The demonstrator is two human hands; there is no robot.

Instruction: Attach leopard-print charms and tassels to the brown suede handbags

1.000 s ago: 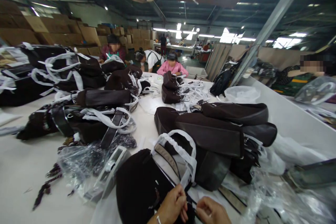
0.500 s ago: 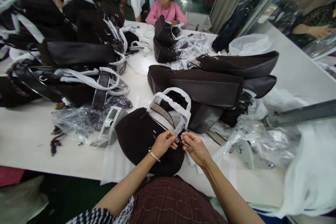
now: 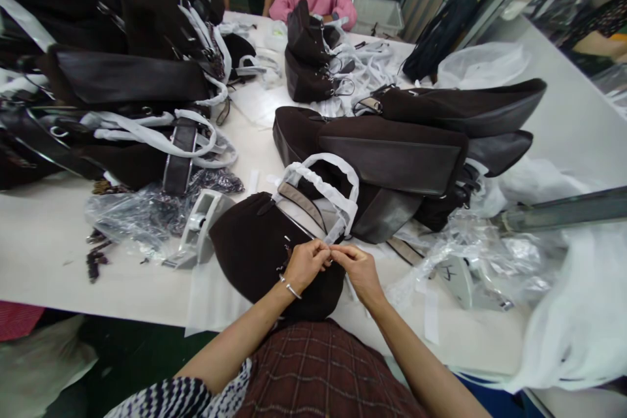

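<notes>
Along the left of the white worktop (image 3: 39, 255) I see a heap of dark-brown bags with white-wrapped handles (image 3: 132, 75). Nearer the front edge, crumpled clear plastic (image 3: 122, 225) lies beside a grey tape dispenser (image 3: 196, 221). Next, at the middle of the front edge, lies a rounded dark-brown fabric handbag (image 3: 249, 248). My left hand (image 3: 306, 266) rests over its right part, thumb and fingers pinched together. Most of the handbag spreads left of this grip; its white-wrapped handle (image 3: 334, 192) rises just beyond, toward the far edge. My right hand (image 3: 361, 272) comes in from the right, fingertips together and meeting the left's; what they pinch is too small to tell. Farther right sit stacked dark-brown bags with smooth panels (image 3: 392, 160).
</notes>
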